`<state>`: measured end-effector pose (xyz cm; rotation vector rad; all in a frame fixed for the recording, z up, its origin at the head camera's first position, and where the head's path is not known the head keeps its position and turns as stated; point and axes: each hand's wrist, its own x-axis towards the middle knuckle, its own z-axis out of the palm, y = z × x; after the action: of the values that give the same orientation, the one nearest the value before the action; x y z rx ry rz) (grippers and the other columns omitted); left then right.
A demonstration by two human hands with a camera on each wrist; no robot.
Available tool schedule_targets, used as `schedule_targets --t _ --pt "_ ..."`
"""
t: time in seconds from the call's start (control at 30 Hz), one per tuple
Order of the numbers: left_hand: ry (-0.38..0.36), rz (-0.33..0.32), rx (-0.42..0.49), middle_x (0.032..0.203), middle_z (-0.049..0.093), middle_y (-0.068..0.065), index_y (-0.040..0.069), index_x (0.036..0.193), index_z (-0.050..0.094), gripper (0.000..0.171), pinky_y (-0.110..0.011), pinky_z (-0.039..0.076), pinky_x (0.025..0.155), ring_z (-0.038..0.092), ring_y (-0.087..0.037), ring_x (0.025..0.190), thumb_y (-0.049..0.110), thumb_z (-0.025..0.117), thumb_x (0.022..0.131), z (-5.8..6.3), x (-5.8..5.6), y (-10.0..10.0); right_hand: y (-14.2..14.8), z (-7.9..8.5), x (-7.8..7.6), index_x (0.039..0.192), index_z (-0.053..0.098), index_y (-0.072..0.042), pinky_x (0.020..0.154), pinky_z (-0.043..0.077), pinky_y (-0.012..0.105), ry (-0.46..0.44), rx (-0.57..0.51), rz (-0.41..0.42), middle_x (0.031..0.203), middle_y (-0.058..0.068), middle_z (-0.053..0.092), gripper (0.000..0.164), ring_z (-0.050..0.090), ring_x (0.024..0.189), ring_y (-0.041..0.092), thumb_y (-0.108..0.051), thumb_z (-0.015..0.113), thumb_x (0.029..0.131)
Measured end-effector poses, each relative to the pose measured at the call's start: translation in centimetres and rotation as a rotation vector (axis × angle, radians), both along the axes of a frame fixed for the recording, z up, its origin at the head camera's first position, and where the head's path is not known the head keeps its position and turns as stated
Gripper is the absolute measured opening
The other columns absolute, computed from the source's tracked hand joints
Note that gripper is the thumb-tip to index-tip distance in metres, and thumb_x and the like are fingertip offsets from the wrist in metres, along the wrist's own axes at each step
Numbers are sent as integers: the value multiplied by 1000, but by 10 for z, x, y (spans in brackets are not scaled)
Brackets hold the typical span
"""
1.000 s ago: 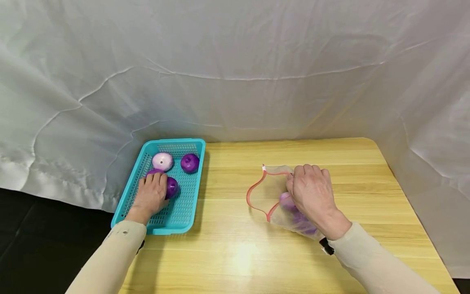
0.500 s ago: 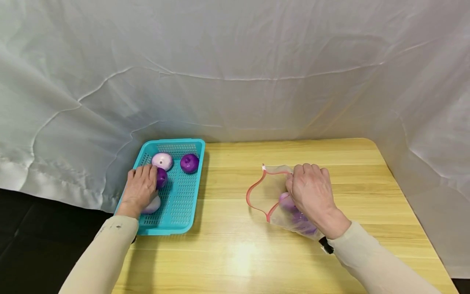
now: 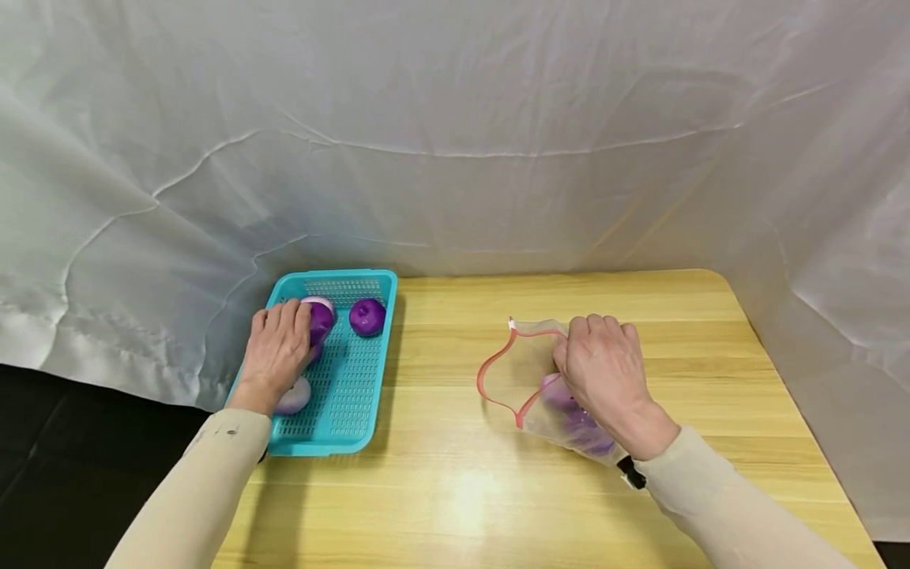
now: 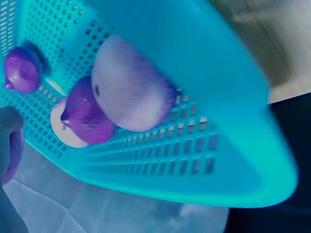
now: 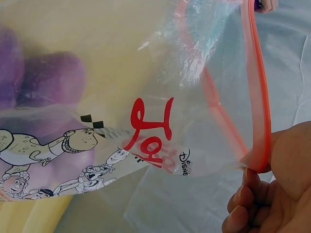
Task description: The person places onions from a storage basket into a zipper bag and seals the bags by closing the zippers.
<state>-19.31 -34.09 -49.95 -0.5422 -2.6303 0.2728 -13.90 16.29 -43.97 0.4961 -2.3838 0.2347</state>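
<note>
My left hand (image 3: 276, 352) grips a purple onion (image 3: 322, 321) above the left side of the blue basket (image 3: 387, 348); its thumb and palm are hidden in the head view. In the left wrist view, the held onion (image 4: 15, 151) shows at the left edge. Below it lie another purple onion (image 4: 86, 114), a pale onion (image 4: 127, 90) and a whitish one (image 4: 65, 127). A further purple onion (image 3: 367, 317) sits at the basket's back right. My right hand (image 3: 604, 371) pinches the red-edged mouth of a clear zip bag (image 5: 165, 82), which gapes leftward with several purple onions inside.
Both the basket and the bag rest on a wooden table (image 3: 434, 442). A grey curtain (image 3: 455, 158) hangs behind the table and along its sides. Bare wood separates the basket from the bag.
My left hand has shifted left, then slightly toward the back, with a purple onion in its fingers. The pale onion near the basket's front has come into sight. The right hand has stayed still.
</note>
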Motion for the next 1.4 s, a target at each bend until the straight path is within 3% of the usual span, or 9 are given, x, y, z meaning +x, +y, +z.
schedule_targets --t 0.33,0.6,0.8,1.1,1.4 --pt "43 -6 87 131 49 -29 -6 136 42 83 -62 41 97 49 -47 118 26 92 79 15 -7 23 0 6 -1 65 29 -13 53 25 39 21 -8 8 63 -1 22 26 27 53 23 -7 42 87" --pt "73 -43 125 134 51 -28 -4 139 42 91 -60 41 96 49 -44 121 35 95 76 27 -3 62 5 9 -3 65 31 -13 55 27 39 -3 -10 -6 64 0 23 25 33 54 28 -7 45 85" --pt "90 -122 186 132 54 -26 -3 139 45 91 -59 43 96 52 -43 119 37 95 75 29 4 102 7 8 -6 65 35 -11 55 30 42 -12 -12 -20 62 3 29 24 40 55 33 -10 44 87" --pt "127 -225 210 130 53 -21 0 137 46 84 -55 44 96 53 -40 115 38 92 77 31 15 150 4 11 -10 65 30 -13 53 27 40 30 -19 -4 62 1 26 25 39 52 33 -8 45 85" --pt "76 -252 217 132 53 -18 2 137 47 81 -52 45 100 53 -37 118 43 89 80 26 19 192 4 10 -14 64 29 -13 52 25 39 36 -27 12 62 0 23 26 35 51 30 -7 45 84"
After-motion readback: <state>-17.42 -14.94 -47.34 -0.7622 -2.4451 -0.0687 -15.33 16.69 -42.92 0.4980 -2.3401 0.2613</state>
